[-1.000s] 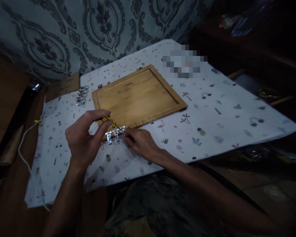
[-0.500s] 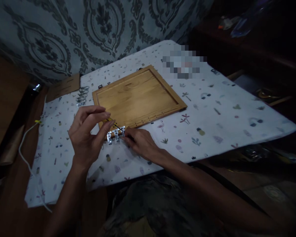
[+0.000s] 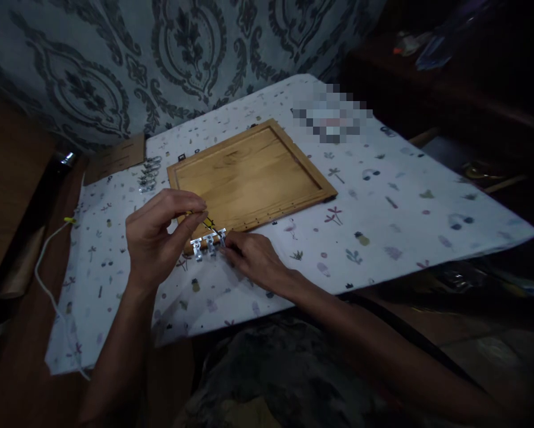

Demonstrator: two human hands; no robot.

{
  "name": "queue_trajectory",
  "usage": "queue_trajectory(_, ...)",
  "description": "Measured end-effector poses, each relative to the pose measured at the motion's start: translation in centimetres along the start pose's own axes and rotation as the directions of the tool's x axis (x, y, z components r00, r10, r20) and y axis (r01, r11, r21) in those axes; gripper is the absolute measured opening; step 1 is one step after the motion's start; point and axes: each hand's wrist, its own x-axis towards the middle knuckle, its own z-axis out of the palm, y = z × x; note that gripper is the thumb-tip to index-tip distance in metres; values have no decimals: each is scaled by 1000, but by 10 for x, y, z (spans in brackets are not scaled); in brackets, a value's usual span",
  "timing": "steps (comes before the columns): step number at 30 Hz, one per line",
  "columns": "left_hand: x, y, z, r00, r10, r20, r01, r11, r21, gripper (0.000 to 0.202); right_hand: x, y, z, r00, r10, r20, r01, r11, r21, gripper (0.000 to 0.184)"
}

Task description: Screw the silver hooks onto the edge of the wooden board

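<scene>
A framed wooden panel [image 3: 249,172] lies flat on the table, with small dark holes along its near edge. Three shiny metal clips [image 3: 210,244] sit side by side at its near left corner. My left hand [image 3: 157,232] pinches a small screwdriver [image 3: 209,224] by its yellow handle, mostly covered by the fingers. Its thin dark shaft slants down toward the rightmost clip; whether the tip touches a screw I cannot make out. My right hand [image 3: 251,252] is closed at that rightmost clip, thumb and forefinger gripping its lower end.
Several metal clips [image 3: 148,173] lie in a row left of the panel, beside a piece of brown cardboard [image 3: 117,157]. A white cable [image 3: 48,285] hangs over the left table edge. The patterned tablecloth [image 3: 365,238] stretches right, with a blurred-out item [image 3: 331,116] at the back.
My left fingers have turned and drawn closer together around the screwdriver handle, shifting slightly right. My right hand and the clips hold their place.
</scene>
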Motion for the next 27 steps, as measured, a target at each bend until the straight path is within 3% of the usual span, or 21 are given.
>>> queue_trajectory(6, -10, 4, 10, 984, -153, -91, 151, 988, -28, 16, 0, -1, -1, 1000, 18, 7, -18, 1000, 1, 14)
queue_trajectory(10, -14, 7, 14, 964, -247, -95, 236, 966, -110, 20, 0, 1, 1, 1000, -3, -15, 4, 1000, 16, 14)
queue_trajectory(13, -15, 8, 13, 958, -275, -79, 269, 960, -79, 16, 1, 3, 2, 1000, -19, -17, 20, 999, 33, 15)
queue_trajectory(20, -9, 2, 2, 962, -244, 119, 259, 958, -126, 15, -1, 1, 0, 1000, -3, -1, 3, 999, 33, 17)
queue_trajectory(23, -10, 1, 2, 967, -229, 109, 242, 963, -121, 16, -1, -1, -2, 1000, 10, 12, -10, 999, 36, 15)
queue_trajectory(27, -12, 6, 5, 988, -151, 42, 151, 988, 10, 15, 0, -3, -3, 999, 32, 22, -32, 999, 23, 13)
